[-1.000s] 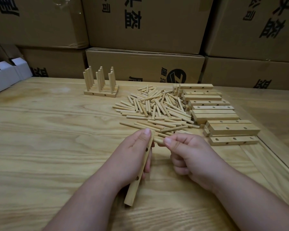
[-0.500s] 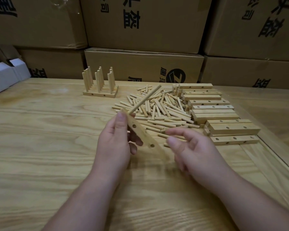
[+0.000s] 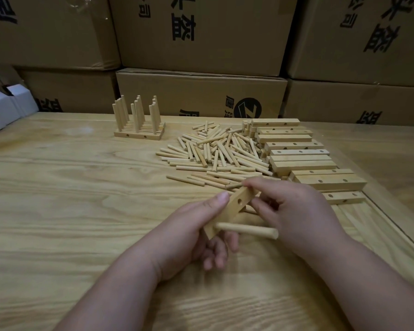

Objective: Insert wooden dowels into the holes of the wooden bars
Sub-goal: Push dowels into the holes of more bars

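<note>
Since half a second ago I have lowered the wooden bar [image 3: 230,212] nearer the table [image 3: 58,211]; a dowel [image 3: 246,230] now sticks out of its near hole toward the right. My left hand [image 3: 189,237] grips the bar's near half, thumb along the top edge; my right hand [image 3: 294,211] pinches its far end, fingers curled. Far of my hands lie the loose dowel pile [image 3: 215,156], right of it the stacked bars [image 3: 299,154], far left the finished bars with upright dowels [image 3: 139,123]; cardboard boxes [image 3: 201,91] stand behind.
</note>
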`<state>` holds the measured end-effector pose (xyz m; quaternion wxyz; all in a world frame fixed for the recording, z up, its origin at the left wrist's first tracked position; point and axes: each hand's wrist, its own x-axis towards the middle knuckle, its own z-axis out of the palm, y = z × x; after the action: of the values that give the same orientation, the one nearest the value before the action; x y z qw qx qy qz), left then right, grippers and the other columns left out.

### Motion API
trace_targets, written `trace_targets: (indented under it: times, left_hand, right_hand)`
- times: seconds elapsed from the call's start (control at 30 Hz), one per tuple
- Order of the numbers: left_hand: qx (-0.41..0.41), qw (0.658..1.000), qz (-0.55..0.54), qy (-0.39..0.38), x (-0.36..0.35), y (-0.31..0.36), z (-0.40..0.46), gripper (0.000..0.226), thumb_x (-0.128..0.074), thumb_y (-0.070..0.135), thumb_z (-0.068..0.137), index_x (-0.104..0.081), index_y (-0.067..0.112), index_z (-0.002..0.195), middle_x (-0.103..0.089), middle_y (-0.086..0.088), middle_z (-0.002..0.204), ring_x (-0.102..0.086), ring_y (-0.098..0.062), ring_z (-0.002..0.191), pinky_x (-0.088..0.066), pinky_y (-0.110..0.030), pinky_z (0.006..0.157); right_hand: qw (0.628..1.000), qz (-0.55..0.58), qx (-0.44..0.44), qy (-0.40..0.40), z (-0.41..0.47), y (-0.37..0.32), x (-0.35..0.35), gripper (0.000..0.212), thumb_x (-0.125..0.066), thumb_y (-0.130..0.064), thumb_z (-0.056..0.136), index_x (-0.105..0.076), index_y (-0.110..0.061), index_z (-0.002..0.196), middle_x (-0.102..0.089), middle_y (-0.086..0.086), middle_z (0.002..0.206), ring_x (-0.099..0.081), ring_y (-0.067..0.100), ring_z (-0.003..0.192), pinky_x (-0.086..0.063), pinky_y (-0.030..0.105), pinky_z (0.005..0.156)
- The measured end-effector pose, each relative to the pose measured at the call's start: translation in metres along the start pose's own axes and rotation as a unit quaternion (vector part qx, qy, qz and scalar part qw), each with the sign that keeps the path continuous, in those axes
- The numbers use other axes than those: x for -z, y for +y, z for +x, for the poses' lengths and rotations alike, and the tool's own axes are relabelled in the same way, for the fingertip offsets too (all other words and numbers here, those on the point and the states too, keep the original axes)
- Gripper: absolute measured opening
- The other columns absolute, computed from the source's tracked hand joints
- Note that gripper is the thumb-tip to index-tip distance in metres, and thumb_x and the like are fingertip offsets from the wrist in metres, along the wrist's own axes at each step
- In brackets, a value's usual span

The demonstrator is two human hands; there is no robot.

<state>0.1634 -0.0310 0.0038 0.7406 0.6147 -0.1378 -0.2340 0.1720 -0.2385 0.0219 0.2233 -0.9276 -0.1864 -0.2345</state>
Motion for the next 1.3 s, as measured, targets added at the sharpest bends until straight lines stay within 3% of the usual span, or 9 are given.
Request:
trace_targets:
  times: [0.13,0.27,0.4,0.47,0.53,0.63,0.7,0.9,1.3]
  left_hand:
    - [-0.010,0.999,-0.022,0.038,-0.001,0.000,0.001,0.030,-0.059,0.051,0.084,-0.075,0.027,0.094,-0.058,-0.007,0.061,-0.047,-0.018,0.040,-0.032,-0.019,0.039]
    - [-0.035,0.988,0.006,0.152,0.001,-0.005,0.006,0.036,-0.054,0.068,0.080,-0.063,0.034,0.090,-0.057,-0.002,0.063,-0.038,-0.016,0.041,-0.031,-0.022,0.045]
    - [-0.087,0.955,0.148,0.240,0.003,-0.009,0.004,0.072,-0.029,0.092,0.076,-0.057,0.031,0.102,-0.058,-0.026,0.088,-0.054,-0.039,0.063,-0.051,-0.047,0.060]
    - [-0.105,0.946,0.163,0.258,0.003,-0.008,0.001,0.063,-0.025,0.089,0.080,-0.059,0.038,0.097,-0.059,-0.023,0.104,-0.055,-0.057,0.103,-0.050,-0.064,0.088]
    - [-0.113,0.940,0.191,0.257,0.005,-0.007,0.000,0.056,-0.025,0.082,0.088,-0.058,0.037,0.096,-0.066,-0.016,0.099,-0.055,-0.051,0.113,-0.047,-0.062,0.098]
    - [-0.114,0.929,0.238,0.261,0.008,-0.009,0.000,0.044,-0.027,0.072,0.096,-0.054,0.039,0.091,-0.067,0.005,0.075,-0.066,-0.013,0.070,-0.050,-0.043,0.070]
    - [-0.103,0.930,0.244,0.256,0.006,-0.007,-0.001,0.039,-0.029,0.069,0.096,-0.054,0.040,0.088,-0.056,0.019,0.058,-0.052,0.000,0.052,-0.040,-0.030,0.061]
    - [-0.107,0.929,0.252,0.249,0.000,-0.004,-0.002,0.045,-0.030,0.071,0.088,-0.050,0.031,0.085,-0.051,0.015,0.060,-0.045,-0.003,0.050,-0.041,-0.031,0.061]
    - [-0.143,0.937,0.236,0.215,0.001,-0.006,-0.001,0.048,-0.032,0.074,0.093,-0.048,0.029,0.087,-0.054,0.008,0.069,-0.050,-0.009,0.053,-0.047,-0.032,0.051]
  right_hand:
    - [0.990,0.128,-0.019,0.048,-0.004,0.002,-0.008,0.039,-0.061,-0.033,0.092,-0.059,-0.044,0.129,-0.065,-0.016,0.082,-0.060,0.011,0.064,-0.052,0.034,0.058]
    - [0.919,0.386,-0.060,0.052,-0.009,-0.005,-0.003,0.035,-0.044,-0.046,0.095,-0.070,-0.031,0.113,-0.070,0.001,0.090,-0.064,0.020,0.069,-0.052,0.036,0.057]
    - [0.980,0.183,0.057,-0.048,-0.009,-0.011,0.003,0.037,-0.052,-0.053,0.093,-0.074,-0.025,0.100,-0.068,-0.009,0.088,-0.063,0.012,0.081,-0.053,0.037,0.067]
    - [0.991,0.050,0.098,-0.078,-0.008,-0.014,0.000,0.040,-0.051,-0.059,0.090,-0.074,-0.027,0.091,-0.060,-0.024,0.083,-0.058,-0.002,0.081,-0.051,0.031,0.069]
    - [0.993,0.039,0.081,-0.074,-0.008,-0.017,-0.004,0.041,-0.051,-0.066,0.085,-0.068,-0.029,0.089,-0.054,-0.021,0.072,-0.053,-0.003,0.072,-0.049,0.031,0.065]
    - [0.977,0.210,-0.015,-0.031,-0.008,-0.019,-0.001,0.041,-0.064,-0.066,0.079,-0.058,-0.040,0.110,-0.058,-0.011,0.081,-0.058,0.012,0.067,-0.051,0.034,0.059]
    - [0.987,0.156,0.028,-0.020,-0.007,-0.019,0.003,0.034,-0.062,-0.061,0.085,-0.063,-0.038,0.110,-0.060,-0.016,0.085,-0.060,0.010,0.074,-0.051,0.029,0.062]
    - [0.985,0.005,0.098,-0.141,-0.004,-0.025,-0.001,0.045,-0.040,-0.061,0.091,-0.070,-0.028,0.093,-0.066,-0.013,0.081,-0.061,0.009,0.079,-0.052,0.037,0.068]
    - [0.956,0.226,-0.012,-0.185,-0.005,-0.021,-0.014,0.028,-0.055,-0.049,0.092,-0.068,-0.029,0.077,-0.061,-0.002,0.063,-0.057,0.012,0.062,-0.049,0.037,0.062]
